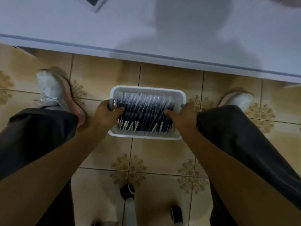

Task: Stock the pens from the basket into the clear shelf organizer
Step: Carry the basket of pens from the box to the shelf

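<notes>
Fingers (119,110) of left hand (105,115) and right hand (182,118) gripping opposite end rims of basket (146,88), full of pens (145,111), down by floor (162,154) between feet, below desk (146,30); stocking seemingly not started, organizer out of view.

**Basket of pens, centre of frame**

Your white rectangular basket (147,88) is in the middle of the frame, with its long sides running left to right and its open top facing you. It is packed with dark pens (146,111) in clear wrappers. They lie side by side, running top to bottom, with pale ends along the lower rim. Your left hand (105,114) grips the left short rim and your right hand (183,118) grips the right.
</notes>
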The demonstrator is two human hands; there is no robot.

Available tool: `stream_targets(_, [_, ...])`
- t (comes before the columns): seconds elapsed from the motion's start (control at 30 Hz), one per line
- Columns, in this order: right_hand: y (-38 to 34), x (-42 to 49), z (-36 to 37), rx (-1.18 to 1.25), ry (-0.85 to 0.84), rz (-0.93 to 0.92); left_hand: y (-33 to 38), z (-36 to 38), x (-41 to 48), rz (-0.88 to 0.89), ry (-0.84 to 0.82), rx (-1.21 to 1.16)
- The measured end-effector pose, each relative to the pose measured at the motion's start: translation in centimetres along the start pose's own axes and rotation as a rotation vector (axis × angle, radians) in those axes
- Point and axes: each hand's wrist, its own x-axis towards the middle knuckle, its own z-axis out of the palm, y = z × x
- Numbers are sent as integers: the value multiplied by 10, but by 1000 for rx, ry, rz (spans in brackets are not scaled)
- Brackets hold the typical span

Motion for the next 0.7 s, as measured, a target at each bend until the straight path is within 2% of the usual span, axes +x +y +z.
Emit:
stream_targets(0.17, [20, 32, 41, 19, -47, -20, -28, 22, 53, -48, 76, 20])
stream_targets(0.23, [28, 39, 49, 19, -85, -15, -38, 29, 60, -11, 129, 106])
stream_targets(0.3, [32, 39, 51, 31, -54, -18, -42, 36, 54, 116, 223, 251])
stream_targets(0.37, [34, 30, 48, -30, 112, -89, -43, 44, 38, 300, 283, 357])
stream_targets(0.43, [32, 15, 45, -39, 259, -267, -46, 56, 21, 456, 212, 431])
stream_targets(0.47, [31, 9, 45, -31, 255, -335, -49, 64, 17, 496, 142, 452])
stream_targets(0.57, [30, 3, 53, -115, 39, -344, -55, 85, 16, 451, -13, 468])
stream_targets(0.7, [23, 14, 69, -228, -186, -229, -55, 101, 17, 338, 77, 341])
